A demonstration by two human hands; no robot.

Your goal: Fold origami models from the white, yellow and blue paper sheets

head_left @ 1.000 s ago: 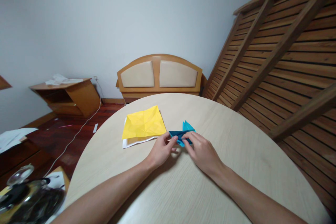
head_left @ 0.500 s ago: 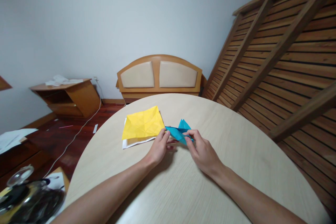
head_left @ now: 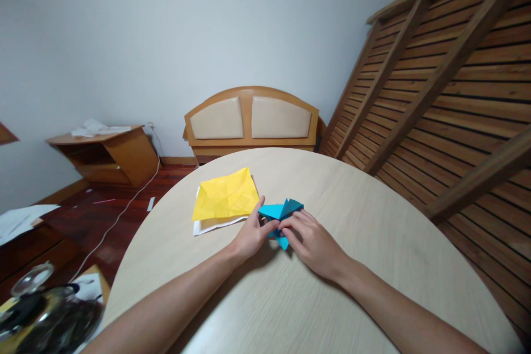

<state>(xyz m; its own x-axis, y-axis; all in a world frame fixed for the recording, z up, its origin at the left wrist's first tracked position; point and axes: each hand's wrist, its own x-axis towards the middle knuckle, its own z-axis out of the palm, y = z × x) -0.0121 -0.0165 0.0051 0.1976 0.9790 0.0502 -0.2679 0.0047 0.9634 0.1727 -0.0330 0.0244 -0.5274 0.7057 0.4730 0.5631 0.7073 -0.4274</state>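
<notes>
A piece of folded blue origami paper (head_left: 271, 211) with several pointed flaps is held just over the round table (head_left: 352, 298). My left hand (head_left: 251, 234) grips its left side, the thumb pressed in near the middle. On the right side, my right hand (head_left: 312, 241) pinches the paper with thumb and fingertips close to the left thumb. One blue point sticks down between the hands, and others point up and to the right. Fingers cover part of the folds. Left of the hands lies a creased yellow sheet (head_left: 226, 196) on top of a white sheet (head_left: 207, 225).
Beyond the table stands a wooden headboard (head_left: 248, 116) with two pale panels. Slatted wood (head_left: 415, 94) leans along the right. At the left are a low cabinet (head_left: 133, 160), a glass pot (head_left: 62, 315) and papers (head_left: 25, 220).
The blue paper has been turned, so a point now hangs toward me. My right hand has moved slightly left, bringing the fingers of both hands together at its middle.
</notes>
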